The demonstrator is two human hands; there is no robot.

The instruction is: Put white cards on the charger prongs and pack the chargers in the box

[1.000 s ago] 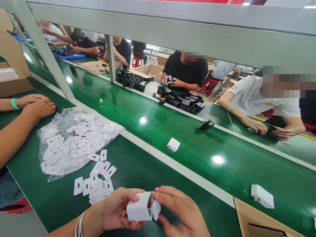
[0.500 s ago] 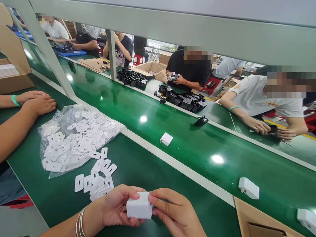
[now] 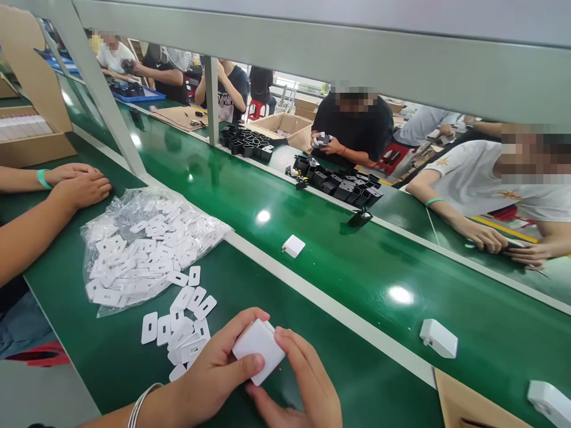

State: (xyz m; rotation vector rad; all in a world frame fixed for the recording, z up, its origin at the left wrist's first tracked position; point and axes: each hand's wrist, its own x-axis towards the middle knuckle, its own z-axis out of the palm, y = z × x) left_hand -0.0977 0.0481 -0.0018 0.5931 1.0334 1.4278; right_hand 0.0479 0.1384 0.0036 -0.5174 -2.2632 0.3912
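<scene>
A white power adapter (image 3: 259, 351), a boxy charger with a broad smooth face turned up toward me, is held between both hands above the green table. My left hand (image 3: 223, 368) grips it from the left, thumb across the face and fingers behind the far edge. My right hand (image 3: 301, 380) closes on its right side, fingertips at the upper right corner and thumb by the lower edge. The side facing my right palm is hidden. Left of my hands lie loose white plates (image 3: 182, 333) with oblong slots, beside a clear plastic bag (image 3: 151, 249) full of more.
A green conveyor belt (image 3: 339, 267) crosses beyond a pale rail, carrying white adapters (image 3: 439, 337) and a black housing (image 3: 360, 217). Cardboard (image 3: 482, 401) lies at lower right. A neighbour's hands (image 3: 82, 184) rest at left. Co-workers sit opposite, near black housings (image 3: 339, 181).
Both hands have turned the adapter so its broad face shows; my left thumb now lies across it. Adapters on the belt have shifted slightly left, while the whole view has moved a little.
</scene>
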